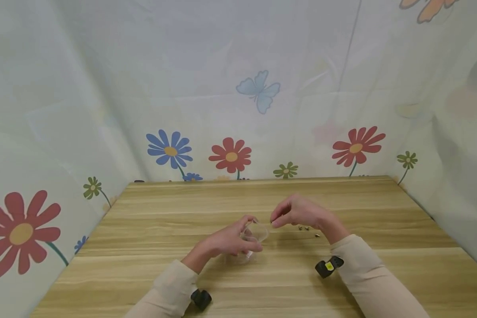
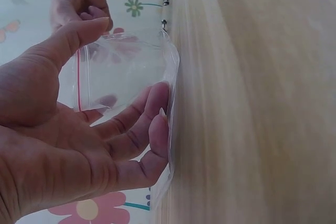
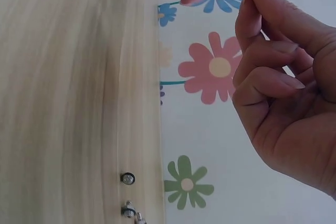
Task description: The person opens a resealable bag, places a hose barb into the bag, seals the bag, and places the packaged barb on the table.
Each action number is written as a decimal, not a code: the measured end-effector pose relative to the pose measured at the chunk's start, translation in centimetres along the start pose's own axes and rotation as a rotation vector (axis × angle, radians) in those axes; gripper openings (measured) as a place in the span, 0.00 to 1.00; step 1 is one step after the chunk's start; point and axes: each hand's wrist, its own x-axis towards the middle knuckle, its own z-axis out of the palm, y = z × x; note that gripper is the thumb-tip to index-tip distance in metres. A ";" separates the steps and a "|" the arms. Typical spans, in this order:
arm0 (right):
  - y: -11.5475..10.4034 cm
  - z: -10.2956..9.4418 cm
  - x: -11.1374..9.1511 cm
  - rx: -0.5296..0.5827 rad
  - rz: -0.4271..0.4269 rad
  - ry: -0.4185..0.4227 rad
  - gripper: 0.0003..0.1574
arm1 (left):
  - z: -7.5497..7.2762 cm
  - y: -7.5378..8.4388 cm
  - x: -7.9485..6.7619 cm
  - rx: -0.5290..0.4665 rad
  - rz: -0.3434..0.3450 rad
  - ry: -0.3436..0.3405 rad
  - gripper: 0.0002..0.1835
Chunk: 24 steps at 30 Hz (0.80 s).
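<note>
My left hand (image 1: 231,239) holds a clear plastic zip bag (image 2: 128,66) with a red line along its seal. Its thumb and bent fingers spread the bag's mouth, and the bag's lower part rests at the tabletop. To the right of that mouth and slightly higher, my right hand (image 1: 300,213) pinches a small dark metal screw (image 1: 272,221) between thumb and forefinger. The fingertips hide most of it. In the right wrist view the other fingers (image 3: 262,85) are curled toward the palm. Several small metal screws (image 1: 307,228) lie on the table under the right forearm.
A wood-grain table (image 1: 163,207) spreads beneath both hands. Behind it and at the sides hangs a pale curtain (image 1: 198,101) printed with flowers and a butterfly. Each wrist carries a small black camera (image 1: 201,299).
</note>
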 end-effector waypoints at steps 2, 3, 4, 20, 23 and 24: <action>-0.1 0.3 0.1 -0.002 -0.028 -0.013 0.08 | 0.0 0.0 0.0 0.002 0.000 -0.001 0.41; -0.1 0.5 0.2 -0.006 -0.041 -0.017 0.09 | 0.0 0.0 0.0 0.004 -0.001 -0.002 0.41; -0.2 0.7 0.3 -0.008 -0.046 -0.021 0.09 | 0.0 0.0 0.0 0.005 -0.001 -0.001 0.41; -1.1 2.6 0.9 -0.050 -0.132 -0.041 0.03 | 0.0 0.0 0.0 0.041 -0.005 0.006 0.40; -1.0 2.7 1.0 -0.062 -0.130 -0.038 0.03 | 0.0 0.0 0.0 0.040 -0.001 0.005 0.40; -1.1 2.7 1.0 -0.066 -0.130 -0.037 0.03 | 0.0 0.0 -0.1 0.040 0.000 0.005 0.40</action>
